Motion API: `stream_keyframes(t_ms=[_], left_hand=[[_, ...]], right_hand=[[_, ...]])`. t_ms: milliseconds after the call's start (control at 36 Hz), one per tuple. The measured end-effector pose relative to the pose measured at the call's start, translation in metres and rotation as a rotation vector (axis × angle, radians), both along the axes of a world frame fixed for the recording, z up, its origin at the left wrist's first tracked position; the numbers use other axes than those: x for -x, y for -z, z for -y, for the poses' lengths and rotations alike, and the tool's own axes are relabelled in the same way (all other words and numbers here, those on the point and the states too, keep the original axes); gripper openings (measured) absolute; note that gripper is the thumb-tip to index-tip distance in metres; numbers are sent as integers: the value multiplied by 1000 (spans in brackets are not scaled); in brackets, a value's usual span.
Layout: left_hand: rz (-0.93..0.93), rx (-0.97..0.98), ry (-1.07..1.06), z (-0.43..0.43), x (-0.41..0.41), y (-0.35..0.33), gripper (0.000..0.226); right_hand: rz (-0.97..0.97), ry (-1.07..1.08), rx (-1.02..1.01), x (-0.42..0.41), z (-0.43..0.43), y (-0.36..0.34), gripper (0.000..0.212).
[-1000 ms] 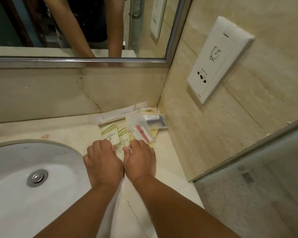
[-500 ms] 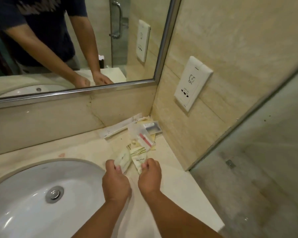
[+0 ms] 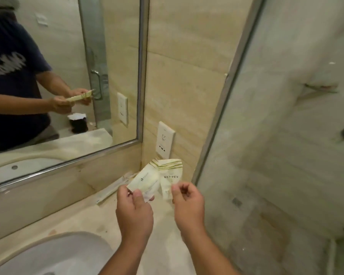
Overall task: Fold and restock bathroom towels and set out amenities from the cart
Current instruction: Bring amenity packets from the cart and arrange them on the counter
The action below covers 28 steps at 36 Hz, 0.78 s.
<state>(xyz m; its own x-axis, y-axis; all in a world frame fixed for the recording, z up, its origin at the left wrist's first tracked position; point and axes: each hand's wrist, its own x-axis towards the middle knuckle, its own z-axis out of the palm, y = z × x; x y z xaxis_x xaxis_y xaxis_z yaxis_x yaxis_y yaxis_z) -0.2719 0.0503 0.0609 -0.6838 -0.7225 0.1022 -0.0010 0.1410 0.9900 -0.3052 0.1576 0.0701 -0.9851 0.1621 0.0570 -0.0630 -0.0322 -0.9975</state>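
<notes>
I hold two cream amenity packets with green stripes up above the beige counter [image 3: 87,221]. My left hand [image 3: 134,211] pinches the lower corner of the left packet [image 3: 145,180]. My right hand [image 3: 188,203] pinches the lower edge of the right packet [image 3: 170,175]. The two packets overlap at the top, in front of the counter's back corner. A long white wrapped amenity [image 3: 112,188] lies on the counter behind them; the other amenities in that corner are hidden by the packets.
A white sink basin [image 3: 54,255] sits at the lower left. A mirror [image 3: 64,76] runs along the back wall. A white wall socket [image 3: 165,140] is on the side wall. A glass shower screen [image 3: 276,135] with a metal frame closes off the right.
Both hands lifted the two striped packets off the counter and raised them. The view tilted upward, showing more mirror and shower screen.
</notes>
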Motion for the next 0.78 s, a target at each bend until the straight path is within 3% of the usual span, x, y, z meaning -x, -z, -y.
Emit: stream_keyframes(t_ms=[250, 444, 778], left_hand=[[-307, -68, 220, -69, -28, -104, 17], [-494, -140, 456, -152, -72, -170, 13], [-655, -170, 804, -333, -184, -212, 16]], right_hand=[[-288, 141, 73, -53, -87, -109, 11], [-466, 315, 129, -111, -167, -157, 23], [-539, 530, 261, -272, -334, -209, 29]])
